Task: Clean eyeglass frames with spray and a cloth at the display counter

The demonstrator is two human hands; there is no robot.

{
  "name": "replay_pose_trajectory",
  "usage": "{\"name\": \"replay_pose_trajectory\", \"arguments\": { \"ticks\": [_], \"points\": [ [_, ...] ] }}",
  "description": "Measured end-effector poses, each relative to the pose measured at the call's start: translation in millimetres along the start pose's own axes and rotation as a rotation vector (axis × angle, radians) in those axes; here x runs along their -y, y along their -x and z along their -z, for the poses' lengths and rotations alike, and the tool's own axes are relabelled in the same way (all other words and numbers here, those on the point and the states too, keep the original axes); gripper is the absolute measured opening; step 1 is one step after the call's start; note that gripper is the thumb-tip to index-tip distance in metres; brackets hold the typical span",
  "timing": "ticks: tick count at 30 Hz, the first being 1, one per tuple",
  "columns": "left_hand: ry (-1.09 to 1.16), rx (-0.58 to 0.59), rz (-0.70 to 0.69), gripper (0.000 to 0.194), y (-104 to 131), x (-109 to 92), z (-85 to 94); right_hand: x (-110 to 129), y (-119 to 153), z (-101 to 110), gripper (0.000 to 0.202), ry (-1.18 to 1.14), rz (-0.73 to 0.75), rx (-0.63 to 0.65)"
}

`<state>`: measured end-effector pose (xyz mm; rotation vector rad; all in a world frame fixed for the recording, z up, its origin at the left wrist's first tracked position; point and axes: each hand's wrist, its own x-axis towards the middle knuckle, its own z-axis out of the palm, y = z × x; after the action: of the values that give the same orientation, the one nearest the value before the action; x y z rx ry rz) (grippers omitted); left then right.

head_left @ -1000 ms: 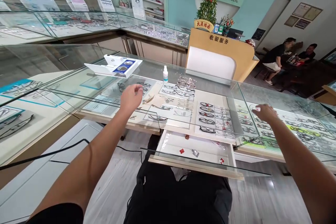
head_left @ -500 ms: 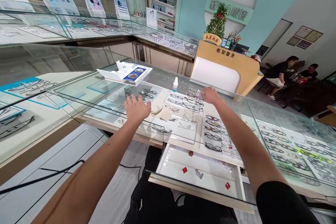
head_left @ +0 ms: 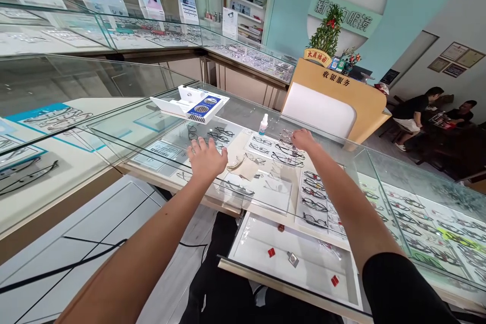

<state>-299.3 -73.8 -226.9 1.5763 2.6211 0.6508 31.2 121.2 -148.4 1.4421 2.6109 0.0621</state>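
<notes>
My left hand (head_left: 207,159) rests on the glass counter top (head_left: 182,134) with its fingers spread and nothing in them. Farther off to the right, my right hand (head_left: 302,139) has its fingers curled at a thin-framed pair of eyeglasses (head_left: 285,135) and seems to pinch its near end; the fingertips are partly hidden. Between the hands stands a small white spray bottle (head_left: 263,125). A beige cloth (head_left: 248,168) lies beside a pair of thin-rimmed glasses (head_left: 255,159). Dark-framed glasses (head_left: 287,156) show just below my right hand.
An open white and blue box (head_left: 207,106) sits on the counter at the back left. Below, a pulled-out drawer (head_left: 258,268) holds several small items. Glass display cases (head_left: 417,212) extend right. Two people (head_left: 415,109) sit beyond the cashier desk (head_left: 322,101).
The view has shifted slightly, so most things appear a little farther right. My hands keep nearly the same places over the counter.
</notes>
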Motion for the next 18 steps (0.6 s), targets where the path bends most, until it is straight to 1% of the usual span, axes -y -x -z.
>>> {"name": "replay_pose_trajectory", "arguments": {
  "ticks": [3, 5, 8, 10, 12, 14, 16, 18],
  "points": [
    [0.001, 0.006, 0.008, 0.087, 0, -1, 2.2, 6, 3, 5, 0.058, -0.032, -0.098, -0.007],
    [-0.001, 0.016, 0.01, 0.087, 0, -1, 3.7, 9, 9, 8, 0.057, -0.056, -0.136, -0.025],
    [-0.004, 0.025, 0.006, 0.087, 0, -1, 4.7, 15, 24, 13, 0.059, -0.089, -0.149, -0.069],
    [-0.004, 0.019, 0.006, 0.087, 0, -1, 4.4, 18, 40, 15, 0.061, -0.106, -0.143, -0.098],
    [-0.004, 0.013, 0.006, 0.087, 1, -2, 4.1, 22, 62, 17, 0.063, -0.121, -0.123, -0.131],
    [-0.006, 0.007, 0.0, 0.087, 1, -2, 4.3, 30, 91, 19, 0.065, -0.145, -0.073, -0.182],
    [-0.01, 0.008, -0.004, 0.087, 2, -3, 5.0, 42, 126, 23, 0.067, -0.182, 0.008, -0.238],
    [-0.018, 0.024, 0.002, 0.087, 2, -4, 5.9, 60, 167, 29, 0.069, -0.228, 0.089, -0.25]
  ]
}}
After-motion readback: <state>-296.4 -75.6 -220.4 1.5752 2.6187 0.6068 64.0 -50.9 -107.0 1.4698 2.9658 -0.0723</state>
